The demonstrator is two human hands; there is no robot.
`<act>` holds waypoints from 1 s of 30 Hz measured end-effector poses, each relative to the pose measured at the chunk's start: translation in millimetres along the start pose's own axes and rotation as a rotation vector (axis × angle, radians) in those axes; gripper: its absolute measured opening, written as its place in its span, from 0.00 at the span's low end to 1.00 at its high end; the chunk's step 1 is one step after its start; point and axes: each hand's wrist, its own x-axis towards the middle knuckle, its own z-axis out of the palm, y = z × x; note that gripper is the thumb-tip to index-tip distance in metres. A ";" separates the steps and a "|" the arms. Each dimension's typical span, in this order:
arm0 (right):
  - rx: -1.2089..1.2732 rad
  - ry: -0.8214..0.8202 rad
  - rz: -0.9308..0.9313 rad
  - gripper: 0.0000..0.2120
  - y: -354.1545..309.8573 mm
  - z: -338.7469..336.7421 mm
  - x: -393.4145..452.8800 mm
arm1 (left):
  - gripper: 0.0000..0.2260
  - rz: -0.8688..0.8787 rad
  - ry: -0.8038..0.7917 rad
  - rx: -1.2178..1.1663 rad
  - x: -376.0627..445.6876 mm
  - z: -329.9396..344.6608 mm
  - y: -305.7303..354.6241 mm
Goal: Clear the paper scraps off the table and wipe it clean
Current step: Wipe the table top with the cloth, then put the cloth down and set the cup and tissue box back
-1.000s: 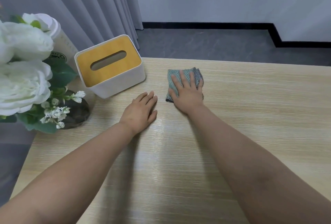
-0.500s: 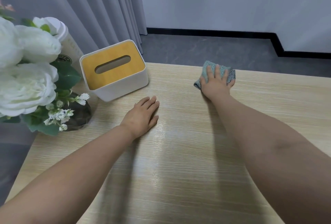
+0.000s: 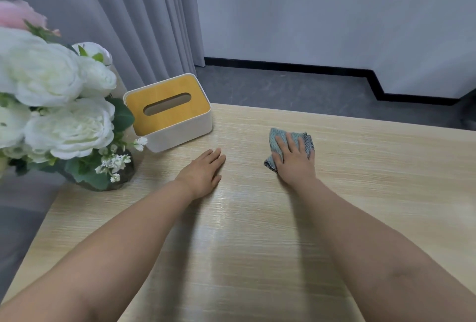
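Both hands flat: right hand [image 3: 296, 164] presses cloth [image 3: 275, 138] on table [image 3: 386, 180].

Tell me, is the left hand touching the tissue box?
No, the left hand lies flat on the table, apart from the tissue box.

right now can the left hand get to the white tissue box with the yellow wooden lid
Probably yes: the left hand lies flat on the wooden table, just short of the white tissue box, with only bare tabletop between them.

Pale wood-grain table [image 3: 257, 257]; on it tissue box [image 3: 167, 110], flower vase [image 3: 103, 180], folded cloth [image 3: 277, 141]
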 end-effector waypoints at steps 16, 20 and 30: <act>0.133 0.196 -0.068 0.29 -47.0 1.6 -98.4 | 0.27 -0.010 0.071 -0.025 -91.8 11.3 -18.9; 0.409 0.212 -0.291 0.27 -117.7 4.5 -110.6 | 0.25 -0.104 0.216 -0.059 -130.4 7.1 -45.9; 0.653 0.073 -0.485 0.38 -262.0 25.9 -125.5 | 0.17 -0.493 0.509 -0.205 -203.9 9.2 -134.5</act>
